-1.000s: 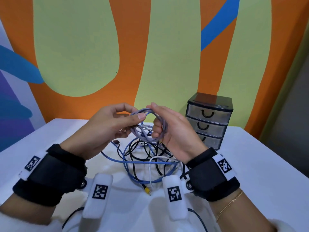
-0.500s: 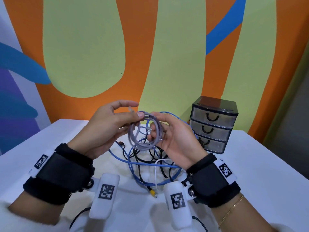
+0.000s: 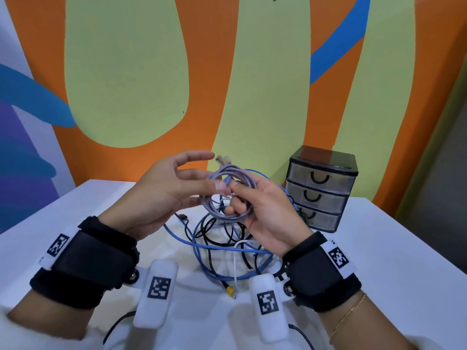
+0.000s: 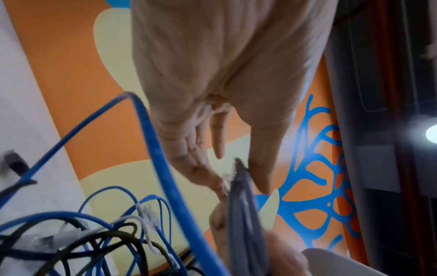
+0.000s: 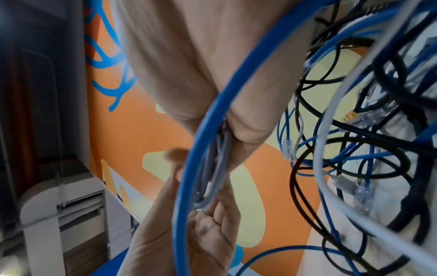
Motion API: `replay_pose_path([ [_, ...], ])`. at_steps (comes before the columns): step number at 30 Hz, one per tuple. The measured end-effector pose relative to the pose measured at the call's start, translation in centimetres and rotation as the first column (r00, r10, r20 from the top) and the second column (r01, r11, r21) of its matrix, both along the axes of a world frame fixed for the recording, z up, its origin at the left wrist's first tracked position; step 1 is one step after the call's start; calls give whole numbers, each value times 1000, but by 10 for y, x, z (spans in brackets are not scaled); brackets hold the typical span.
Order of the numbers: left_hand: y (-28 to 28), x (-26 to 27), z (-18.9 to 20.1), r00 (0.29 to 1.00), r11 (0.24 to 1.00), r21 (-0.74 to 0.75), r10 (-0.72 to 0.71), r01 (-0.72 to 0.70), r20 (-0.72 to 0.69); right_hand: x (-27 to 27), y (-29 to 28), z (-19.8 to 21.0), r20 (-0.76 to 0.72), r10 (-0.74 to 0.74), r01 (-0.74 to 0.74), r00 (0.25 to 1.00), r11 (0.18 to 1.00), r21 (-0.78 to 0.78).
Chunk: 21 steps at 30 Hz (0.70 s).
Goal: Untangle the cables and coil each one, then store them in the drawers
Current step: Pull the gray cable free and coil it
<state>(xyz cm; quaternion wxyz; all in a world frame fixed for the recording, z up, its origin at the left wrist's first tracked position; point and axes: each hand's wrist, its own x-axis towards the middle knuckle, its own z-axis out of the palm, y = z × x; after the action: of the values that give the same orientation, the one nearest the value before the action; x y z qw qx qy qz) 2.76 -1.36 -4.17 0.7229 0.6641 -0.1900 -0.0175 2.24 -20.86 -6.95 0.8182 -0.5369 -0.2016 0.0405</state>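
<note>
A grey cable, wound into a small coil, hangs in the air between both hands above the table. My left hand pinches the coil's left side with its thumb, the forefinger held straight above. My right hand grips the right side, fingers curled through the loops. The cable's clear plug sticks up above the coil. Edge-on, the grey cable shows in the left wrist view, and the grey cable runs between both hands in the right wrist view. Below lies a tangle of blue, black and white cables.
A small black drawer unit with three shut clear drawers stands at the back right of the white table. One blue loop rises from the tangle past my right hand. A yellow-tipped plug lies near me. A painted wall is behind.
The coil has been turned to face me more and held a little higher. My left forefinger has lifted off it, and the plug end now stands above the coil.
</note>
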Motion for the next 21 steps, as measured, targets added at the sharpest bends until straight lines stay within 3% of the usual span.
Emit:
replay_pose_path([
  [2, -2, -1, -1, 999, 995, 99, 12, -17, 49, -1, 0, 1, -20, 8, -7, 1000, 1000, 28],
  [4, -4, -1, -2, 985, 973, 195, 93, -121, 147, -3, 1, 3, -56, 36, -33, 998, 998, 49],
  [7, -5, 0, -5, 922, 913, 280, 197, -296, 333, -3, 2, 4, -120, 50, -38, 992, 994, 103],
  [10, -8, -2, -9, 855, 872, 327, 177, -366, 487, 0, 1, 3, -155, -34, 55, 987, 989, 134],
  [13, -10, -2, -12, 748, 797, 346, 187, -495, 637, 0, 2, 2, -153, -100, 124, 983, 979, 159],
  [17, -10, -1, -17, 576, 689, 333, 149, -644, 804, 0, 5, 1, -181, -63, 104, 981, 969, 223],
  [21, -14, -3, -19, 487, 609, 328, 110, -722, 867, 1, 6, 0, -192, -104, 154, 976, 951, 268],
])
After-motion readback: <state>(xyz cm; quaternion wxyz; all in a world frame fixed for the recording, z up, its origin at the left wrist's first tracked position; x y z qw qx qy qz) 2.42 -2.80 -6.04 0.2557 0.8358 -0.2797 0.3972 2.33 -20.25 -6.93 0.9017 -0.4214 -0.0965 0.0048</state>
